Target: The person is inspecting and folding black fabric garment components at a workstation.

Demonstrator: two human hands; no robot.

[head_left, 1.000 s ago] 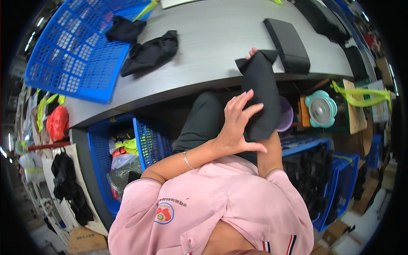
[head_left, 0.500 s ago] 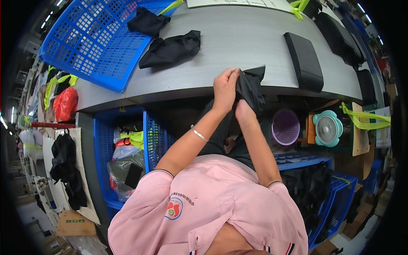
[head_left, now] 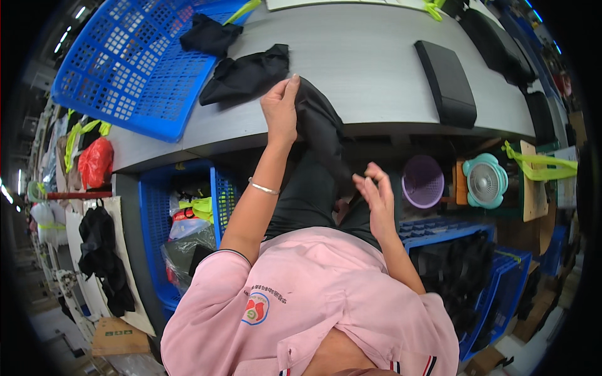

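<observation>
A black cloth piece (head_left: 321, 128) hangs from the grey table's (head_left: 370, 69) front edge down toward my lap. My left hand (head_left: 279, 111) grips its upper end at the table edge. My right hand (head_left: 375, 192) pinches its lower end below the table, fingers partly spread. A second crumpled black cloth (head_left: 246, 74) lies on the table just left of my left hand. Another black piece (head_left: 210, 32) rests partly in the blue basket (head_left: 132, 69).
A black rectangular case (head_left: 446, 81) lies on the table to the right. Under the table stand a blue crate (head_left: 188, 213) with bags, a purple basket (head_left: 422, 182) and a small teal fan (head_left: 485, 180). More blue crates (head_left: 476, 276) sit at lower right.
The hands have parted: my left hand moved up to the table edge with the cloth's top, and my right hand dropped below the table, stretching the cloth out.
</observation>
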